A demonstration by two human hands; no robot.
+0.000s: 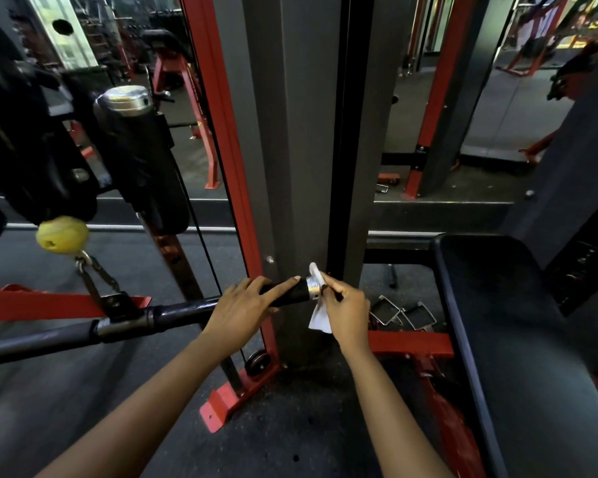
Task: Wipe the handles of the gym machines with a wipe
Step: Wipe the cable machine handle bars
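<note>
hands meet right in front of the grey post [301,132], low down near its foot. your left hand [242,305] lies over the black grip [287,293] of the long bar [173,313], fingers stretched fairly straight along the top and the forefinger reaching toward the tip; whether the thumb wraps underneath cannot be told. your right hand [346,307] pinches the white wipe [320,319] with curled fingers and holds it against the silver end cap [314,287], which sits just before the post's front face. one corner of the wipe sticks up above the cap and the rest hangs below your knuckles.

left of the post the bar runs out past the picture's edge, hung by a chain [95,277] under a yellow ball [62,233]. the red frame rail [221,132] stands touching the post's left edge, with its foot plate on the dark floor [290,426] beside your left forearm. right of the post the black seat pad [515,322] comes in close, its rim near your right wrist, and metal stirrup handles [399,313] lie on the floor in the narrow gap between pad and post. open floor shows toward you from the post, between your two forearms.
</note>
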